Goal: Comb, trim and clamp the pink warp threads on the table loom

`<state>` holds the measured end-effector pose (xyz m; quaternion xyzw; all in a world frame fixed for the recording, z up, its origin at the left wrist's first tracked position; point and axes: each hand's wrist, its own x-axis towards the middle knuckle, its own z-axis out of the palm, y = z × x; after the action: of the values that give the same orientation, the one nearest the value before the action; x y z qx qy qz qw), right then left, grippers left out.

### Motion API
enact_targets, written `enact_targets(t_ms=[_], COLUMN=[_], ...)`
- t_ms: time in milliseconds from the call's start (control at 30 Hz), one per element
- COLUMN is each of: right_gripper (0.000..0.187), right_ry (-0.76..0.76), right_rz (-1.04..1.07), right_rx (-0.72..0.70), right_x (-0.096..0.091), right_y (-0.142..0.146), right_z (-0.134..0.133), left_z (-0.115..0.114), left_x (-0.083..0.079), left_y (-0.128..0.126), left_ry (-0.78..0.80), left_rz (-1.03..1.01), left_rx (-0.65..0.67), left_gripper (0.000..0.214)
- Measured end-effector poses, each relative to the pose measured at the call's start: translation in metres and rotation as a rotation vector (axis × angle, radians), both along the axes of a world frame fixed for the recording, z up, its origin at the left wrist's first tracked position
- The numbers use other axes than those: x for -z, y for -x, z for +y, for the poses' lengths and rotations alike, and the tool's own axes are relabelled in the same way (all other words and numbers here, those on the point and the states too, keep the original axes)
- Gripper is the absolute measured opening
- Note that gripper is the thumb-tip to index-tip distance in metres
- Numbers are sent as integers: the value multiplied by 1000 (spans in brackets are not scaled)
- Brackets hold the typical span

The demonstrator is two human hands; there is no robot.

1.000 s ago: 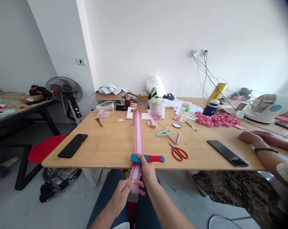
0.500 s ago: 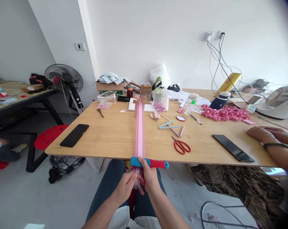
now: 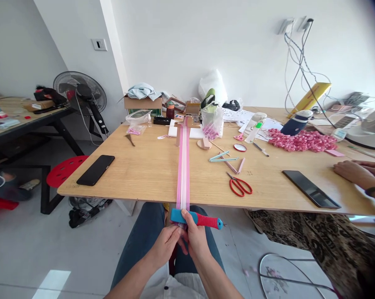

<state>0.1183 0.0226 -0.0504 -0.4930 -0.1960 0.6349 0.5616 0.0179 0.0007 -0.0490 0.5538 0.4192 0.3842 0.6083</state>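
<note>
wooden table (image 3: 128, 174) edge: right hand (image 3: 196, 241) grip shut on blue-red bar (image 3: 210, 221), left hand (image 3: 164, 246) half-closed against pink strands (image 3: 183, 174).

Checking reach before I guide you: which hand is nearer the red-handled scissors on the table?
Right hand: it grips the blue-and-red padded handle below the table edge, closer to the red-handled scissors. Left hand: farther away, on the right hand's other side.

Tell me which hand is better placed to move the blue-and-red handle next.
Right, probably: the right hand is already wrapped around the blue-and-red handle, while the left hand sits lower, by the pink strands, and does not clearly grip the handle.
</note>
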Motion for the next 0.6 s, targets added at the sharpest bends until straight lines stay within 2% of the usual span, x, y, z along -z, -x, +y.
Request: enact_targets(t_ms=[200, 300, 400, 500, 600], right_gripper=[37, 38, 36, 36, 36], right_ry=[22, 28, 9, 5, 19], right_rz=[-24, -24, 13, 47, 56], right_rx=[16, 27, 36, 37, 41], right_x=[8, 10, 10, 9, 10], right_y=[-3, -5, -5, -4, -4], right_z=[-5, -6, -6, -7, -9], left_z=[-4, -6, -7, -3, 5], left_x=[-1, -2, -4, -5, -4], left_y=[11, 31, 56, 75, 80], left_ry=[86, 216, 362, 417, 403], left_rz=[-30, -76, -80, -30, -51], left_rx=[82, 177, 210, 185, 39], left_gripper=[51, 54, 61, 69, 62])
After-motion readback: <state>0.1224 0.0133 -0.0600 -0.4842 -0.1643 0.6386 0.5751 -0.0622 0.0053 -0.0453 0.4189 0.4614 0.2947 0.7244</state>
